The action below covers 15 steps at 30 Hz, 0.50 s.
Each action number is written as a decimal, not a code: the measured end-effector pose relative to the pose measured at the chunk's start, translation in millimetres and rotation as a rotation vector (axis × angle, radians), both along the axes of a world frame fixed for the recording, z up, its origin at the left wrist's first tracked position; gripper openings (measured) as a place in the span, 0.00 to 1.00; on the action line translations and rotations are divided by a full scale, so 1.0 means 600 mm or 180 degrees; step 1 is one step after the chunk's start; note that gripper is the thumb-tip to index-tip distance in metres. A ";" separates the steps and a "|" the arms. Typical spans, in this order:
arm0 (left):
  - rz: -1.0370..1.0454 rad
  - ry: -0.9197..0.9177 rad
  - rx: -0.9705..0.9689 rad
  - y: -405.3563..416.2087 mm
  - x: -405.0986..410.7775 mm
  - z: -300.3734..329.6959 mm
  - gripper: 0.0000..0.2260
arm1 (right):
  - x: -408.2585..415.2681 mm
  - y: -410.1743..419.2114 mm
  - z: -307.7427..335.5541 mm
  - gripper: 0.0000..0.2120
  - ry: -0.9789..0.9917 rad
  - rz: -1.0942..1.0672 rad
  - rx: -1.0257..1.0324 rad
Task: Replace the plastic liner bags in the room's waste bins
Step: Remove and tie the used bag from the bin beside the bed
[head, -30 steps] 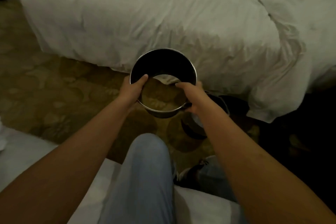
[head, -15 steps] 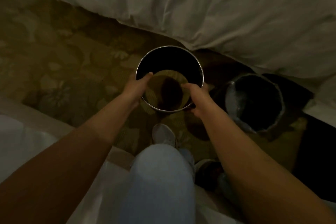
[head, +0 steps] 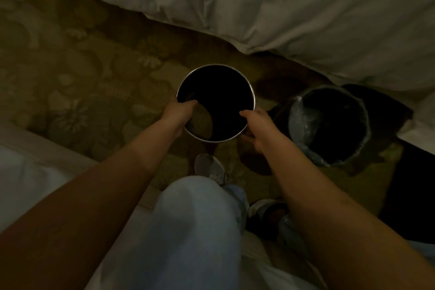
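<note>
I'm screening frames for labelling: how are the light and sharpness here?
Head view: dim and warm-tinted; the metal bin's inside is black, its depth unreadable; the lined bin shows faint sheen on its plastic; both hands look soft; wide-angle bending at the edges.

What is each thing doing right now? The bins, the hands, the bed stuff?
Metal ring: open at both ends, carpet showing through, held above the floor.
Left hand: grips the ring's near-left rim, thumb inside.
Right hand: grips the ring's near-right rim.
Bin: upright on the carpet, lined with a plastic bag.
White bedding: rumpled, hanging over the bed's edge.
</note>
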<state>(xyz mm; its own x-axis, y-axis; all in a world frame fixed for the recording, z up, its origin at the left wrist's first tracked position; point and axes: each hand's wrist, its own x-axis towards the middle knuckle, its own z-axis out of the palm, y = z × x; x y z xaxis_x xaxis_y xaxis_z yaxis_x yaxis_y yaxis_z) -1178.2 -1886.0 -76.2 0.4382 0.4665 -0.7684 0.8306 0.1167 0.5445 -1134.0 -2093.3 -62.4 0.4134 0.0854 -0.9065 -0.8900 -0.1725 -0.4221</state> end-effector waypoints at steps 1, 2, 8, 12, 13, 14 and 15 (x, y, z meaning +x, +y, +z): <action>-0.0145 -0.0029 0.0082 -0.007 0.005 0.019 0.28 | 0.001 -0.005 0.015 0.23 -0.0015 0.0064 -0.0020; -0.0291 -0.0045 0.0136 -0.015 0.011 0.041 0.29 | 0.003 -0.012 0.033 0.20 -0.0039 0.0129 -0.0044; -0.0966 -0.0344 0.0156 -0.118 0.069 0.178 0.28 | 0.009 -0.091 0.153 0.10 -0.0254 0.0180 -0.0044; -0.1279 -0.0629 -0.0015 -0.225 0.094 0.229 0.26 | 0.024 -0.189 0.192 0.08 -0.0530 0.0289 -0.0430; -0.1349 -0.0626 -0.0103 -0.254 0.095 0.234 0.24 | 0.027 -0.218 0.194 0.08 -0.0513 0.0243 -0.0542; -0.1425 -0.0578 -0.0213 -0.283 0.093 0.233 0.23 | 0.029 -0.249 0.195 0.07 -0.0444 0.0143 -0.0642; -0.1489 -0.0495 -0.0339 -0.310 0.089 0.228 0.23 | 0.029 -0.282 0.193 0.06 -0.0393 0.0031 -0.0727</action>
